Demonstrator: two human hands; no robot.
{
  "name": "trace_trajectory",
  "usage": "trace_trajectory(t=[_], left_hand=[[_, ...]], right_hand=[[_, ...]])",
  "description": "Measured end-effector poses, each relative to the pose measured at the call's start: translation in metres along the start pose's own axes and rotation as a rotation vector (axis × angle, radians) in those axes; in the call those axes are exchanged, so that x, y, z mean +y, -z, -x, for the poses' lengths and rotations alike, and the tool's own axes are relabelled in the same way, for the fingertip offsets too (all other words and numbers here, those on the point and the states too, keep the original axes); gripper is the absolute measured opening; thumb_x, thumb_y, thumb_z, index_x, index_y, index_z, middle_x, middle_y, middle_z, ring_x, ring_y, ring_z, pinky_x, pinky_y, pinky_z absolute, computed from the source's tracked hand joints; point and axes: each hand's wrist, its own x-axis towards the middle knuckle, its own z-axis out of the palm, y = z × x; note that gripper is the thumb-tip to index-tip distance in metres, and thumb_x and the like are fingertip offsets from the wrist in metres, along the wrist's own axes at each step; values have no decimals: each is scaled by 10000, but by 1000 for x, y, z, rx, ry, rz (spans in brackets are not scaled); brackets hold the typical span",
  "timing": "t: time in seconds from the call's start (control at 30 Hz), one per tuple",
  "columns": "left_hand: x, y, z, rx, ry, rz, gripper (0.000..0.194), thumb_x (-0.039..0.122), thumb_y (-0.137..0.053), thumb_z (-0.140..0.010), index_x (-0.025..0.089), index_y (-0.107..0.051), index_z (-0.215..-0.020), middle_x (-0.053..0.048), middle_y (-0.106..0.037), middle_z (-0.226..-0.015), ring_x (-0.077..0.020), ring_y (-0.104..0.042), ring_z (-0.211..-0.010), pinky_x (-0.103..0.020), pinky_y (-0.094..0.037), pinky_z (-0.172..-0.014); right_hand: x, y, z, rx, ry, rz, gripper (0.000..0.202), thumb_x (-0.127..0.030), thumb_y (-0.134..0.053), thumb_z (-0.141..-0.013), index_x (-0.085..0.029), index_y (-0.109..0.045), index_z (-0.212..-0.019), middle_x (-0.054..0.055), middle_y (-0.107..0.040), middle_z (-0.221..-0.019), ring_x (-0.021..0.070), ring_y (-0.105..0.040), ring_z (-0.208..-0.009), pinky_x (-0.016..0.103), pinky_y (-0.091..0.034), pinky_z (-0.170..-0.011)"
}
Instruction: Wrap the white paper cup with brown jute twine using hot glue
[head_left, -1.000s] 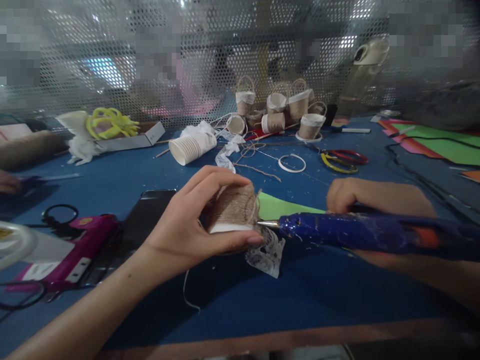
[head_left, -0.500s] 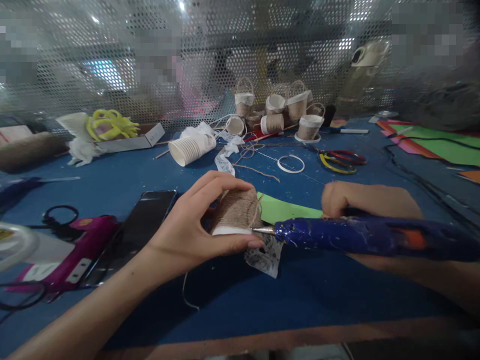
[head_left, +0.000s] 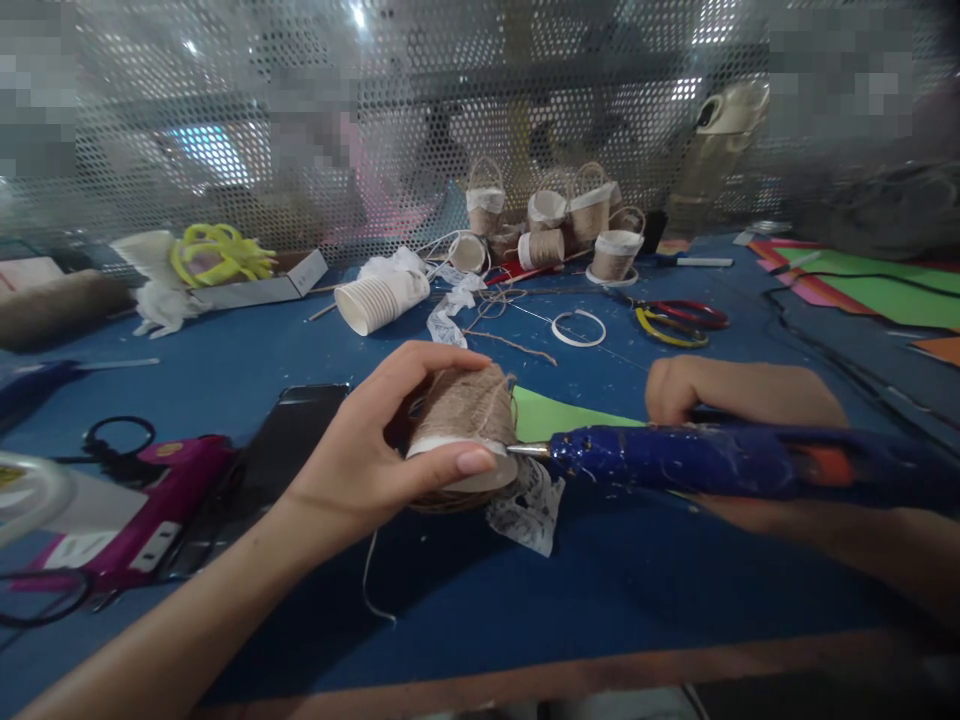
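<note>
My left hand [head_left: 375, 440] grips a small paper cup wrapped in brown twine [head_left: 465, 405], its white rim facing me and the thumb across it. My right hand [head_left: 720, 395] is wrapped round a dark blue glue gun [head_left: 667, 458]. The metal nozzle touches or nearly touches the cup's right side at the rim. Under the nozzle lies a scrap of white lace [head_left: 529, 510], and a green paper [head_left: 570, 408] shows behind it. Coiled twine is partly visible beneath the cup.
Twine-covered baskets [head_left: 589, 208] and stacked paper cups [head_left: 371, 303] stand at the back. Scissors [head_left: 675, 322] and a white ring [head_left: 578, 328] lie behind my right hand. At left are a phone [head_left: 300, 430] and a magenta glue gun [head_left: 150, 510].
The twine-wrapped cup has tilted in my left hand, so more of its white rim shows. My left thumb has shifted left and up. The blue glue gun has risen slightly.
</note>
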Motion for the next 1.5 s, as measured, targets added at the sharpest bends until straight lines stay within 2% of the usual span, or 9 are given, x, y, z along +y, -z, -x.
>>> trace_trajectory(t=[0.13, 0.43, 0.8, 1.0, 1.2, 1.33, 1.5], left_hand=[[0, -1, 0, 17, 20, 52, 648, 688, -762, -801, 196, -652, -1209, -95, -715, -1194, -280, -696, -1077, -367, -540, -926], [-2, -1, 0, 34, 62, 59, 624, 710, -734, -808, 240, -666, -1213, -75, -737, -1205, -300, -707, -1102, -391, -542, -943], [-8, 2, 2, 27, 118, 62, 668, 758, -680, -820, 265, -662, -1270, -80, -740, -1202, -305, -720, -1032, -353, -563, -798], [-4, -2, 1, 52, 147, 136, 617, 738, -713, -810, 273, -683, -1214, -50, -748, -1201, -272, -726, -1049, -318, -559, -849], [3, -5, 1, 72, 193, 199, 629, 727, -740, -788, 258, -681, -1204, -78, -755, -1197, -312, -727, -1055, -375, -571, -864], [1, -6, 2, 78, 182, 200, 647, 739, -721, -798, 238, -679, -1205, -100, -757, -1211, -317, -729, -1034, -369, -573, -822], [-6, -2, 0, 100, 206, 247, 655, 747, -723, -790, 229, -698, -1190, -92, -766, -1186, -311, -740, -994, -347, -599, -753]], right_hand=[[-5, 5, -3, -43, -21, 34, 219, -272, -587, -816, -255, -444, -652, -57, -547, -537, 85, -486, -424, 240, -338, -413], [-7, 5, -5, -44, -22, 50, 208, -275, -573, -816, -252, -452, -648, -49, -552, -532, 89, -496, -423, 240, -349, -410], [-6, 2, -6, -35, -11, 51, 207, -284, -554, -808, -248, -427, -648, -69, -521, -523, 79, -468, -410, 220, -317, -405], [-5, 3, -6, -26, -11, 25, 205, -282, -568, -782, -249, -421, -643, -67, -526, -515, 87, -465, -403, 218, -309, -400], [-8, 4, -8, -45, -25, 36, 191, -234, -560, -765, -248, -417, -639, -60, -516, -508, 87, -466, -406, 221, -328, -404], [-8, 6, -8, -23, -19, 10, 201, -251, -565, -773, -249, -410, -644, -59, -519, -517, 87, -463, -411, 227, -318, -404], [-3, 6, -4, -70, -48, 63, 190, -269, -553, -762, -255, -387, -671, -59, -506, -540, 103, -453, -442, 258, -295, -455]])
